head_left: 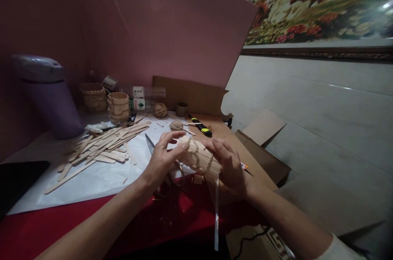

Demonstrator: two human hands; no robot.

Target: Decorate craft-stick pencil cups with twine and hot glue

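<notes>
Both my hands hold a small cylinder built of wooden craft sticks, lying on its side above the table with jute twine wrapped around it. My left hand grips its left end, with the fingers curled over the top. On the right end sits my right hand, its fingers pressed around the sticks and twine. A thin pale strip hangs down from under the cylinder.
A pile of loose craft sticks lies on white paper to the left. Behind are two finished stick cups, a twine ball, a yellow-black cutter, a purple container, cardboard sheets and a pink backboard.
</notes>
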